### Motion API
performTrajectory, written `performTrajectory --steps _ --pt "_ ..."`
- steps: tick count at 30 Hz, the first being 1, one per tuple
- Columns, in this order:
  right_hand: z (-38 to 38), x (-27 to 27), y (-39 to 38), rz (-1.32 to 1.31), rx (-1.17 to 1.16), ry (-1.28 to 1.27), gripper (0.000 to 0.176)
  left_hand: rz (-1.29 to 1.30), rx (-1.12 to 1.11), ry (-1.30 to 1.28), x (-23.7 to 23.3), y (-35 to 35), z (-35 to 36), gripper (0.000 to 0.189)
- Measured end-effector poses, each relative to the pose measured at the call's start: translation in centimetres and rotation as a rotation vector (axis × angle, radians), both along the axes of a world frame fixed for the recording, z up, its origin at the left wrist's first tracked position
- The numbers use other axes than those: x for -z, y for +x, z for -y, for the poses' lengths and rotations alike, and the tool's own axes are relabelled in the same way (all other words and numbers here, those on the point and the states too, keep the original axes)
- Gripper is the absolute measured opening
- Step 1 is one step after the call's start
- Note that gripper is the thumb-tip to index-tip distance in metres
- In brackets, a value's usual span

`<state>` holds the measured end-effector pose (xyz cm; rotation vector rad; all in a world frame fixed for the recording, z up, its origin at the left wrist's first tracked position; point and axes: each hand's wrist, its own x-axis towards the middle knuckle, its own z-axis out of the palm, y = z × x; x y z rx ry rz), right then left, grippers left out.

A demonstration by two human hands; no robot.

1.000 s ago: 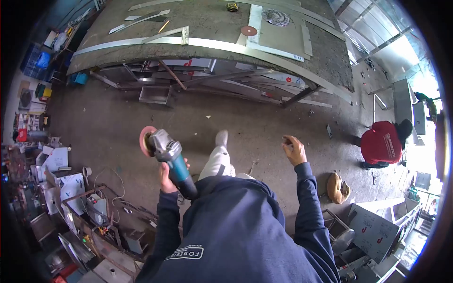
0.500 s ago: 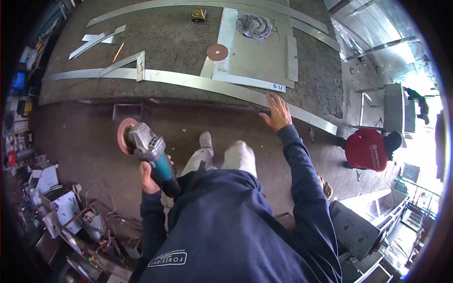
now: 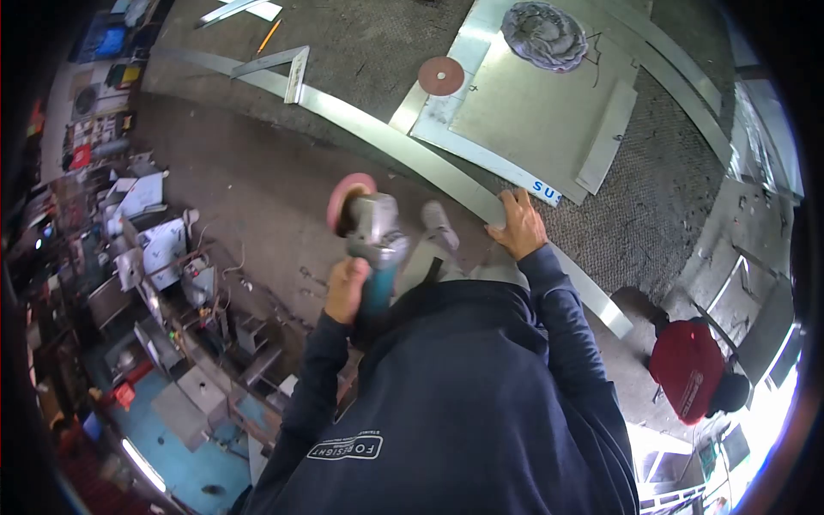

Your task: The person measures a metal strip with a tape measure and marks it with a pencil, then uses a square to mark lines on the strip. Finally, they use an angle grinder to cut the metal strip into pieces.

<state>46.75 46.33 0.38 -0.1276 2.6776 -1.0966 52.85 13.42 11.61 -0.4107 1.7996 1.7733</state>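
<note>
My left hand (image 3: 347, 290) is wrapped around the teal body of an angle grinder (image 3: 375, 232), which is blurred by motion. A reddish disc (image 3: 350, 202) is fitted at its head, facing away to the left. My right hand (image 3: 521, 225) spans a long flat metal strip (image 3: 395, 144) along the bench's near edge, fingertips bent at its far side and thumb at its near side. Beyond the strip lies a flat metal sheet (image 3: 524, 112) with white-and-blue film. A loose reddish disc (image 3: 440, 76) and a crumpled grey cloth (image 3: 544, 36) rest there.
The bench's dark textured top (image 3: 369, 51) also carries an angled metal piece (image 3: 296, 73), a pencil (image 3: 269, 36) and more strips. A person in a red top (image 3: 687, 369) is at the right. Cluttered metal pieces (image 3: 163, 249) fill the left side.
The view has turned and shifted, bringing more of the left-side clutter into sight. My right hand's spread fingers have bent over the metal strip. The grinder stays in my left hand.
</note>
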Motion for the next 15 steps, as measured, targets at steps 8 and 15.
performTrajectory --steps 8,15 --pt "0.5 -0.1 -1.3 -0.003 -0.031 0.115 0.059 -0.015 0.284 -0.413 -2.1 -0.5 -9.0 0.048" --pt "0.3 1.4 -0.3 -0.064 -0.004 0.084 0.053 0.057 0.355 -0.549 -1.4 -1.1 -11.4 0.054"
